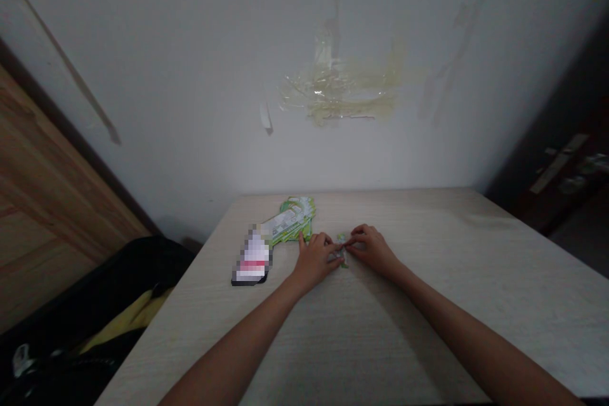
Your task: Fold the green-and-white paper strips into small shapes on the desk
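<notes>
Both my hands meet at the middle of a pale wooden table (428,304). My left hand (314,261) and my right hand (372,248) each pinch a small green and white piece of paper (341,250) held between them, low over the tabletop. The fingers of both hands are curled in around it. Just left of my left hand lies a fanned stack of green and white printed cards (291,221).
A dark phone (252,262) with a lit screen lies on the table left of the cards. A black and yellow bag (114,304) sits on the floor at the left. Behind the table rises a white wall (200,76) with old tape marks; a dark door stands at the right.
</notes>
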Action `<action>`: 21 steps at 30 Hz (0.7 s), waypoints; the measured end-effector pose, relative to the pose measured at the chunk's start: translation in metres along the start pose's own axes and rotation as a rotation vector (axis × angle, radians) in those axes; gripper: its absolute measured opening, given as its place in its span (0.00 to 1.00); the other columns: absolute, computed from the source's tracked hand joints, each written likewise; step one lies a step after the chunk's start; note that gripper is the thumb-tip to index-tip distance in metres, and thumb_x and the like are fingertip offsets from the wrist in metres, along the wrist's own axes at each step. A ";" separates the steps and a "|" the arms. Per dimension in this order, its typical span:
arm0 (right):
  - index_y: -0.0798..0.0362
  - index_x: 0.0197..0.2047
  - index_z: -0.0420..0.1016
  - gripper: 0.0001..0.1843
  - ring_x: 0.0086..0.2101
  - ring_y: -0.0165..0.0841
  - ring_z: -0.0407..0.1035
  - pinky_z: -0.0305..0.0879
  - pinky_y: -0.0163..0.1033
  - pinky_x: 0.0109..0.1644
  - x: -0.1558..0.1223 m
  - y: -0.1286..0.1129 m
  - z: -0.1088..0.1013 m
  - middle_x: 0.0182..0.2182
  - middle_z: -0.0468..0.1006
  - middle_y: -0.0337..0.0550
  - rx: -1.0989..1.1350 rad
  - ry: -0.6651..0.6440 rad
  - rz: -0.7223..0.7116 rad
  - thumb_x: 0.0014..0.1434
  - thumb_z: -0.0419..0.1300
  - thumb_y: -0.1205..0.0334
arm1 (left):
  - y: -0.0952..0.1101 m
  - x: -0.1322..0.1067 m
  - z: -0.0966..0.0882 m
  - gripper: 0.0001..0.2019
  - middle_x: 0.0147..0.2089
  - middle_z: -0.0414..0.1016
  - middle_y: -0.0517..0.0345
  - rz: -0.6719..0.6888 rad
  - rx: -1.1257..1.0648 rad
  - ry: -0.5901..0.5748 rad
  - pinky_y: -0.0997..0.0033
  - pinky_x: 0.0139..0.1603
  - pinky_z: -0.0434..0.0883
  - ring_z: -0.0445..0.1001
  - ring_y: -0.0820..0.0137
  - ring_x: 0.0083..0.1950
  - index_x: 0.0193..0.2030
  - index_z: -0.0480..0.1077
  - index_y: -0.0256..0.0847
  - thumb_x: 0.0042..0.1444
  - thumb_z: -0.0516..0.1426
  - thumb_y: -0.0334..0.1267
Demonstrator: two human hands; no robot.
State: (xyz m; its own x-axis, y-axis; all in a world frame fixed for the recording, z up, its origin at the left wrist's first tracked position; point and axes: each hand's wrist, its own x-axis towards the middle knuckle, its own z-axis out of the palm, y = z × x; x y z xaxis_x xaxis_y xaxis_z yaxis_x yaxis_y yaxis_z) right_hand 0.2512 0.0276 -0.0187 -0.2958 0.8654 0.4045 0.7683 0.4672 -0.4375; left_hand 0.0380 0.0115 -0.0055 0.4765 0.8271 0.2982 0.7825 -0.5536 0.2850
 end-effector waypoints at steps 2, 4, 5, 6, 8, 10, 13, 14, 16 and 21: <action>0.43 0.37 0.82 0.06 0.45 0.38 0.68 0.63 0.44 0.52 0.001 -0.003 0.000 0.43 0.74 0.44 0.003 -0.001 0.014 0.55 0.65 0.58 | 0.001 0.000 -0.001 0.17 0.48 0.68 0.59 -0.005 -0.004 -0.008 0.30 0.64 0.35 0.66 0.61 0.54 0.53 0.72 0.58 0.56 0.61 0.49; 0.43 0.37 0.82 0.06 0.44 0.37 0.68 0.63 0.44 0.52 0.001 -0.005 -0.001 0.42 0.74 0.44 0.005 -0.004 0.020 0.54 0.65 0.58 | 0.002 -0.001 -0.002 0.16 0.48 0.68 0.59 -0.011 -0.004 -0.009 0.30 0.64 0.35 0.66 0.60 0.54 0.52 0.73 0.56 0.56 0.61 0.48; 0.43 0.37 0.82 0.06 0.44 0.37 0.68 0.63 0.44 0.52 0.001 -0.006 -0.002 0.42 0.74 0.44 0.006 -0.002 0.022 0.54 0.66 0.58 | 0.003 -0.001 -0.002 0.15 0.48 0.68 0.58 -0.011 -0.003 -0.006 0.30 0.64 0.35 0.66 0.59 0.54 0.52 0.73 0.55 0.57 0.60 0.48; 0.43 0.37 0.82 0.07 0.44 0.37 0.68 0.63 0.44 0.52 0.001 -0.007 -0.002 0.42 0.74 0.43 0.006 0.001 0.025 0.53 0.66 0.59 | 0.003 -0.001 -0.002 0.15 0.48 0.69 0.57 -0.007 -0.003 0.000 0.30 0.64 0.34 0.66 0.58 0.54 0.51 0.73 0.54 0.57 0.60 0.47; 0.44 0.37 0.82 0.07 0.44 0.37 0.67 0.63 0.43 0.51 0.001 -0.008 -0.003 0.42 0.73 0.43 0.006 0.004 0.029 0.52 0.66 0.59 | 0.003 -0.001 -0.003 0.14 0.48 0.69 0.57 -0.001 -0.006 0.012 0.31 0.64 0.34 0.66 0.57 0.54 0.51 0.74 0.53 0.58 0.59 0.47; 0.45 0.37 0.81 0.08 0.44 0.37 0.67 0.63 0.44 0.51 0.000 -0.008 -0.003 0.42 0.73 0.44 0.005 0.000 0.030 0.51 0.67 0.58 | 0.003 -0.001 -0.003 0.14 0.48 0.69 0.56 -0.002 -0.011 0.007 0.30 0.64 0.34 0.66 0.57 0.53 0.50 0.74 0.53 0.58 0.59 0.48; 0.46 0.39 0.81 0.10 0.44 0.38 0.67 0.64 0.45 0.51 0.000 -0.006 -0.003 0.42 0.73 0.45 0.005 -0.012 0.012 0.50 0.67 0.57 | 0.002 -0.001 -0.003 0.15 0.49 0.69 0.55 -0.009 -0.016 -0.016 0.27 0.63 0.35 0.67 0.55 0.54 0.51 0.74 0.54 0.57 0.59 0.49; 0.45 0.39 0.81 0.11 0.45 0.39 0.67 0.64 0.46 0.52 -0.001 -0.006 -0.003 0.43 0.73 0.45 0.007 -0.017 0.004 0.50 0.67 0.56 | 0.002 -0.001 -0.003 0.15 0.50 0.69 0.55 -0.010 -0.016 -0.021 0.26 0.63 0.35 0.67 0.54 0.54 0.51 0.74 0.54 0.57 0.59 0.50; 0.45 0.41 0.80 0.14 0.46 0.40 0.67 0.64 0.47 0.53 -0.002 -0.005 -0.004 0.45 0.72 0.45 0.013 -0.032 -0.013 0.49 0.68 0.56 | 0.001 0.000 -0.002 0.16 0.50 0.69 0.55 -0.015 -0.010 -0.020 0.27 0.63 0.36 0.67 0.54 0.54 0.51 0.74 0.54 0.57 0.59 0.50; 0.45 0.44 0.79 0.20 0.48 0.41 0.66 0.63 0.48 0.54 -0.007 -0.006 -0.009 0.48 0.71 0.47 0.042 -0.064 -0.048 0.46 0.70 0.54 | 0.002 -0.002 -0.002 0.15 0.49 0.69 0.56 -0.003 0.003 -0.003 0.27 0.63 0.37 0.66 0.56 0.54 0.51 0.73 0.56 0.58 0.59 0.50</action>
State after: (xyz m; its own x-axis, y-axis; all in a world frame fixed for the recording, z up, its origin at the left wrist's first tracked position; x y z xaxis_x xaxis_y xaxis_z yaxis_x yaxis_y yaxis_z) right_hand 0.2540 0.0174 -0.0116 -0.3684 0.8508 0.3747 0.7283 0.5146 -0.4525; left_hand 0.0374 0.0088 -0.0034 0.4755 0.8288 0.2949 0.7851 -0.5511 0.2828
